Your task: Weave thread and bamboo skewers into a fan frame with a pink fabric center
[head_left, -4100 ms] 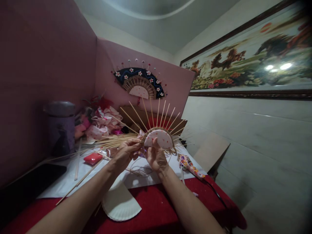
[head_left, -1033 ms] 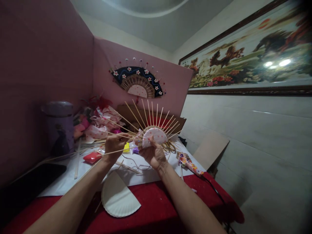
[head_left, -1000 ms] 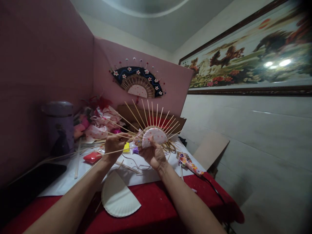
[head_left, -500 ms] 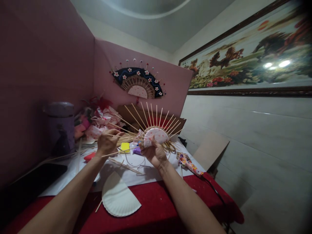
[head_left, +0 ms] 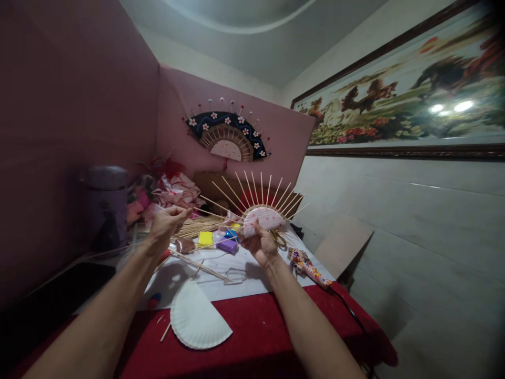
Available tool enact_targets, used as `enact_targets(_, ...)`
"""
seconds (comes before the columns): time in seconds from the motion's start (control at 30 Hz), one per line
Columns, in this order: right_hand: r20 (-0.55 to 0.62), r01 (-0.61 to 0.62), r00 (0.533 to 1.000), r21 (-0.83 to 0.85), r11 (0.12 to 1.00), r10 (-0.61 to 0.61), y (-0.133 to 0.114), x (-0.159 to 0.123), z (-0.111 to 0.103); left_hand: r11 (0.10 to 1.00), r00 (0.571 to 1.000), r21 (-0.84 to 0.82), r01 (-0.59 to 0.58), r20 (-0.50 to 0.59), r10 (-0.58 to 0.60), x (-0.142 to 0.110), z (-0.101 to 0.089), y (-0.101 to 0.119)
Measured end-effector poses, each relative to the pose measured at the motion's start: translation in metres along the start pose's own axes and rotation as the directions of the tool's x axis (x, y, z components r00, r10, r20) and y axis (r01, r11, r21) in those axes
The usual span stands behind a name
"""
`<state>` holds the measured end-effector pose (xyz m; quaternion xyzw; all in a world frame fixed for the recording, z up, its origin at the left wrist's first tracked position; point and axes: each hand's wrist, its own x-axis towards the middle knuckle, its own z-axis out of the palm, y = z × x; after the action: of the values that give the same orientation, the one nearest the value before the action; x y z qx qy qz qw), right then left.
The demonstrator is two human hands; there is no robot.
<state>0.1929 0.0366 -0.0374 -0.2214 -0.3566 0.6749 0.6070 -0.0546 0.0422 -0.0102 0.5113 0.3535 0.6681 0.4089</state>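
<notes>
My right hand point(head_left: 262, 247) grips the bottom of a handmade fan point(head_left: 263, 220), thumb on its pale half-round centre with pink spots. Thin wooden sticks spread out from the fan's curved rim, up and to both sides. My left hand point(head_left: 169, 223) is closed in a pinch at the outer end of one of the left-hand sticks point(head_left: 215, 214); its fingertips partly hide that end. Below the hands, a white half paper plate point(head_left: 200, 318) lies across the table's front part. Loose sticks point(head_left: 205, 267) lie between the hands and the plate.
Yellow point(head_left: 205, 239) and purple point(head_left: 228, 245) packets lie behind the hands. A flower-patterned glue gun point(head_left: 310, 267) with a cord rests at right. A purple flask point(head_left: 105, 208) and crumpled pink cloth point(head_left: 179, 190) stand left. A finished dark fan point(head_left: 226, 134) hangs on the pink panel.
The fan and my right hand have shifted slightly right in view. My left hand has risen a little and moved right, toward the stick ends. The view itself has also shifted slightly.
</notes>
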Motion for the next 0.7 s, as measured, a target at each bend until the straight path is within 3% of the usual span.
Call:
enact_targets(0.13, 0.005, -0.018, 1.0, -0.046, 0.999, 0.018, -0.003, -0.002, -0.001, 0.983, 0.983, 0.134, -0.125, -0.119, 0.141, -0.001, 0.003, 0.001)
enact_targets(0.27, 0.017, -0.052, 0.999, 0.003, 0.999, 0.052, -0.005, -0.005, 0.001, 0.991, 0.979, 0.109, -0.083, -0.177, 0.101, 0.0, 0.003, 0.003)
enact_targets(0.37, 0.083, -0.104, 0.992, 0.063, 0.993, 0.099, -0.005, -0.006, 0.0, 0.998, 0.993, 0.038, 0.043, -0.115, -0.039, 0.001, 0.002, -0.002)
enact_targets(0.47, 0.176, -0.178, 0.971, 0.079, 0.981, 0.163, -0.003, -0.008, 0.001, 0.985, 0.992, 0.138, 0.102, -0.083, -0.091, -0.001, 0.007, -0.016)
enact_targets(0.57, 0.239, -0.206, 0.953, 0.072, 0.976, 0.184, 0.0, -0.011, 0.006, 0.932, 1.0, 0.362, 0.004, 0.006, -0.007, -0.009, 0.02, -0.033)
enact_targets(0.7, 0.27, -0.192, 0.951, 0.135, 0.972, 0.15, 0.003, -0.016, 0.014, 0.762, 0.995, 0.641, -0.089, 0.093, 0.038, -0.026, 0.041, -0.045)
